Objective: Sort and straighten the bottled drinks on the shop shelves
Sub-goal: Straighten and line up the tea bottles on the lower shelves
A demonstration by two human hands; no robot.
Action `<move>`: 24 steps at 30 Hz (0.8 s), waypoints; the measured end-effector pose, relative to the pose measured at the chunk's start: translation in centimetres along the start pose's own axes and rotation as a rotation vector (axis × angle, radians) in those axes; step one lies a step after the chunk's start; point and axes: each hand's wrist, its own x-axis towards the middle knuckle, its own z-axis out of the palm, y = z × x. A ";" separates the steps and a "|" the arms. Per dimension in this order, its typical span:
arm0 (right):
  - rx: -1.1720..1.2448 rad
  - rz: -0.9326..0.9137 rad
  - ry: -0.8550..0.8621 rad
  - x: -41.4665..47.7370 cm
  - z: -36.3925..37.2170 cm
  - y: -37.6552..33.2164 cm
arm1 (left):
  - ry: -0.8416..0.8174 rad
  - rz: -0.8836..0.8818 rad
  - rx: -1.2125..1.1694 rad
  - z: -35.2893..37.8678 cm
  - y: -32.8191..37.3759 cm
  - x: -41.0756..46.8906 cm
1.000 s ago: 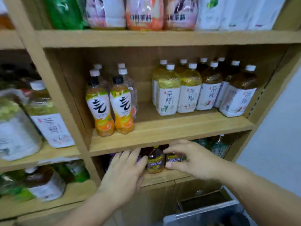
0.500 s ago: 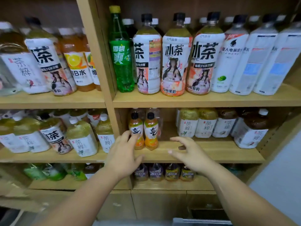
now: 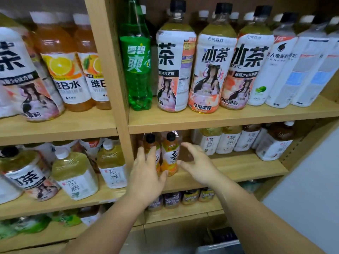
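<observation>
Two small orange bottles with black caps stand side by side at the left end of the middle shelf (image 3: 238, 169). My left hand (image 3: 146, 173) is spread in front of the left orange bottle (image 3: 150, 143), fingers apart, covering its lower half. The right orange bottle (image 3: 170, 153) stands between my two hands. My right hand (image 3: 198, 164) hovers open just to its right, fingers curled toward it, holding nothing. Whether either hand touches a bottle is unclear.
Tall tea bottles (image 3: 211, 70), a green soda bottle (image 3: 136, 66) and white bottles (image 3: 286, 70) fill the upper shelf. Squat tea bottles (image 3: 273, 143) line the middle shelf's right half. Small bottles (image 3: 189, 197) sit on the shelf below. A wooden upright (image 3: 113, 88) divides the bays.
My hands rose from the small bottles on the low shelf up to the pair of orange bottles on the middle shelf. The view tilted up, showing the upper shelf.
</observation>
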 end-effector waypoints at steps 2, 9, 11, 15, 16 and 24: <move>-0.011 0.036 0.043 0.6 0.6 -0.2 | -0.002 0.009 -0.023 0.2 -0.1 0.8; 0.006 0.058 0.010 2.4 2.0 -0.4 | 0.020 -0.048 -0.170 0.9 0.0 3.8; -0.002 0.033 0.020 2.9 1.8 -0.7 | -0.008 -0.068 -0.187 1.3 -0.4 4.3; 0.009 0.096 0.103 4.6 2.3 -0.5 | 0.038 -0.157 -0.297 1.8 -0.6 4.7; -0.001 0.084 0.107 4.7 2.3 -0.9 | 0.061 -0.185 -0.329 1.8 -0.4 4.8; 0.083 -0.035 -0.023 5.1 1.5 0.4 | 0.069 -0.233 -0.202 3.0 -0.5 5.7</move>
